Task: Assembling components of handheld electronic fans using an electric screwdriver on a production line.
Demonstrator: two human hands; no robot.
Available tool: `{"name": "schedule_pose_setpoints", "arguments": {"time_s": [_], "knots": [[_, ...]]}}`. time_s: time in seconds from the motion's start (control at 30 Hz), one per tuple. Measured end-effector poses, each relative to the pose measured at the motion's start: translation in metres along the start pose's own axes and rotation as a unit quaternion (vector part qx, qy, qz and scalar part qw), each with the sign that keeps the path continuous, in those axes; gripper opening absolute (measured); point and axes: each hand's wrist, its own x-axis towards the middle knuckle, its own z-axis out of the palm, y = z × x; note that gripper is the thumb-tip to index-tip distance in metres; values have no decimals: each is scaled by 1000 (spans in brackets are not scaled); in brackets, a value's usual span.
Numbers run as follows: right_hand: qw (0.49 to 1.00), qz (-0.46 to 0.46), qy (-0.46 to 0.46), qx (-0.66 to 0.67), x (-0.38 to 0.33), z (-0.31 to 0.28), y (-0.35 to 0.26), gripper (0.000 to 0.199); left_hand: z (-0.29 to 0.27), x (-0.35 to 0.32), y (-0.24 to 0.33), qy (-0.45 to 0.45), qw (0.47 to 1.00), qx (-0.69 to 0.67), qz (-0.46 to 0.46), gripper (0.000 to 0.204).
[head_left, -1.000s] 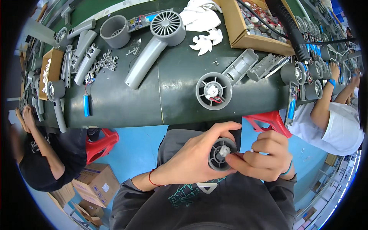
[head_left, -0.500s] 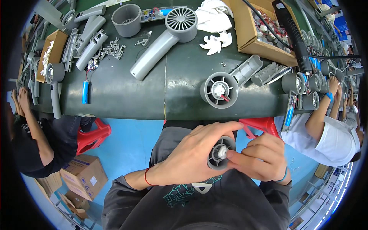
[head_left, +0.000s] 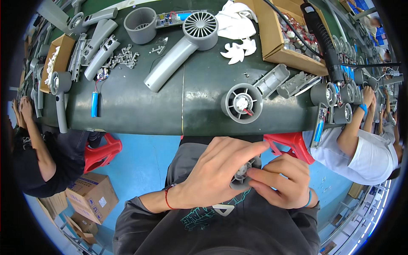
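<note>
My left hand (head_left: 216, 174) wraps round a small grey round fan housing (head_left: 239, 184), held above my lap with its opening tilted toward my right hand. Spokes and a hub show inside it in part. My right hand (head_left: 285, 180) has thumb and forefinger pinched together at the opening, over the hub; what they hold, if anything, is hidden. On the table ahead stands another open grey fan housing (head_left: 225, 111) with a white hub piece (head_left: 242, 103) and red wires, joined to a half-open handle shell (head_left: 272, 80).
A grey handheld fan (head_left: 174, 63) lies mid-table, near white fan blades (head_left: 233, 52) and a white cloth (head_left: 236, 21). A corded electric screwdriver (head_left: 325, 42) hangs before a cardboard box (head_left: 293, 60) of motors. Co-workers sit on both sides; a red stool (head_left: 297, 148) is at right.
My right fingers have shifted slightly left and deeper over the housing's opening. The white piece seen at its hub before no longer shows. The view has tilted slightly.
</note>
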Motion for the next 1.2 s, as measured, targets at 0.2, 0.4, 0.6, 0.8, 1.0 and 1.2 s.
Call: {"name": "schedule_pose_setpoints", "arguments": {"time_s": [0.2, 0.4, 0.6, 0.8, 1.0, 1.2], "knots": [[998, -23, -50, -31, 1, -2, 2, 36, -7, 3, -2, -10, 1000, 1, 18, 77], [996, 25, 83, 29, 12, -11, 4, 23, -35, -7, -11, 43, 997, 21, -59, 74], [976, 149, 132, 87, 28, 23, 40, 68, -63, 2, -14, 58, 992, 59, -90, 75], [989, 121, 88, -20, 65, 49, 38, 74, -93, 21, -17, 38, 981, 170, -86, 66], [990, 93, 72, 76, 95, 64, 27, 75, -108, 30, -9, 1, 933, 349, -88, 69], [990, 13, 122, 71, 71, 61, 40, 68, -88, 21, 15, 84, 894, 439, -40, 77]]}}
